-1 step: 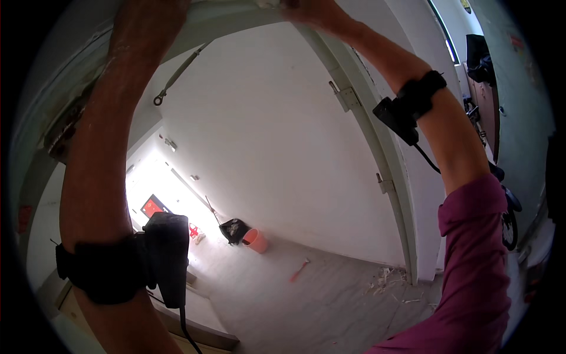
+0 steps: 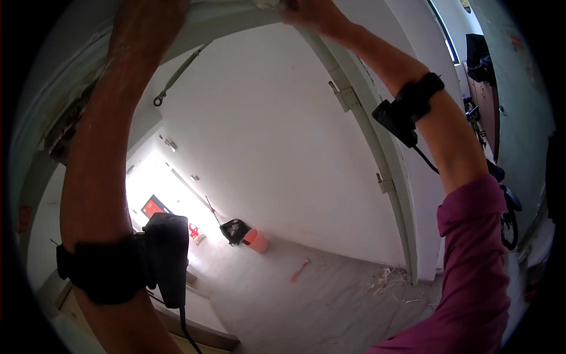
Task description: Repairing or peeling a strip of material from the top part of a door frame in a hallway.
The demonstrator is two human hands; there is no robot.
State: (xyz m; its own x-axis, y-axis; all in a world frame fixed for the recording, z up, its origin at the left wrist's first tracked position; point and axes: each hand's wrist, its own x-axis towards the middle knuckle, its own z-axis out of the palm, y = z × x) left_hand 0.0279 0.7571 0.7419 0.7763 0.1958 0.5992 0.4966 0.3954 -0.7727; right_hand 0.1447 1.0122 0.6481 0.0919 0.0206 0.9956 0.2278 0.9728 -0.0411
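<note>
Reaches both bare arms overhead, up to the pale grey-green metal door frame point(image 2: 236, 25) that arches across the top of the view. Has the left hand point(image 2: 156, 8) up at the upper left stretch of that frame, mostly cut off by the top edge; cannot tell how far open, or whether gripping anything. Has the right hand point(image 2: 309, 12) farther right along the same beam, fingers curled and partly cropped — just beside a small off-white lump point(image 2: 267, 3) at the very top edge. Cannot tell whether pinching that lump or merely resting next to it.

Wears a boxy black strapped device point(image 2: 166, 259) on the left forearm and a similar black cabled device point(image 2: 407, 109) on the right, plus a rolled plum-coloured sleeve point(image 2: 471, 206) at the right elbow.

Faces a plain white wall point(image 2: 265, 135) through the frame, with metal hinges point(image 2: 348, 98) on the right upright and a slim grey metal rod with a ring end point(image 2: 180, 74) slanting down below the beam. Looks down on a smooth grey floor point(image 2: 277, 318): near the wall, a black dustpan point(image 2: 234, 231) holding pale scraps, beside a salmon-pink bucket point(image 2: 255, 241); nearer, a red-handled tool point(image 2: 299, 271) lying flat; by the right upright's foot, scattered whitish debris point(image 2: 386, 280).
</note>
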